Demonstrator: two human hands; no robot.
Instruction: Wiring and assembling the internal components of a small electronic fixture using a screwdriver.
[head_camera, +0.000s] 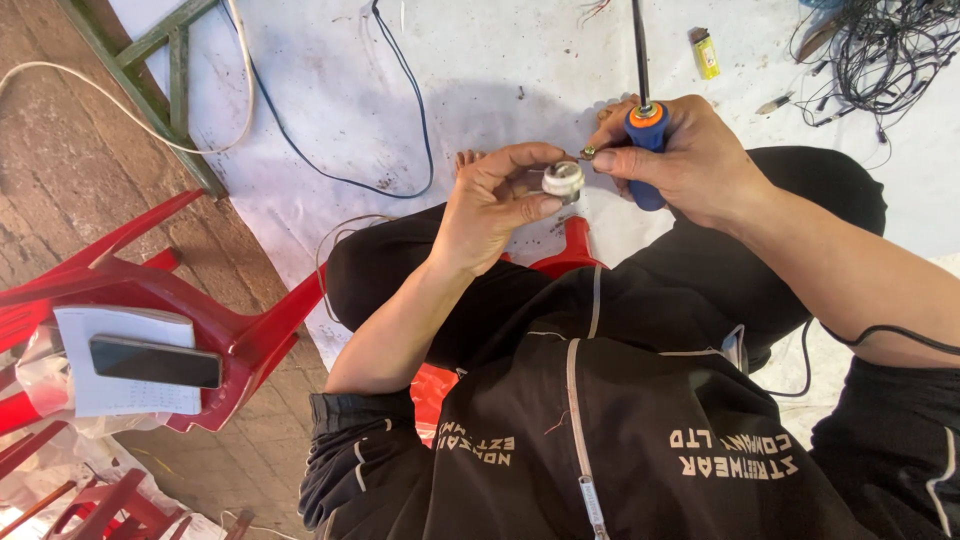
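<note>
Our left hand (495, 205) pinching a small round white metal part (563, 180), our right hand (690, 160) gripping a blue-handled soldering iron (647, 150) touching it, open white floor sheet (480, 90) ahead, tangled black wires (885, 50) at its far right corner, red plastic chair (150, 290) left.

The left hand (495, 205) pinches a small white round part (563, 181) between thumb and fingers. The right hand (690, 160) grips a blue-handled soldering iron (646, 150), its tip touching the part. A phone (155, 361) lies on a red chair (250, 340) at left.

The soldering iron's moulded grip (646, 150) is blue with an orange collar. The small round part (563, 180) is silvery white. The plastic chair (150, 290) is red, the small lighter (706, 53) yellow, the floor sheet (480, 70) white.
</note>
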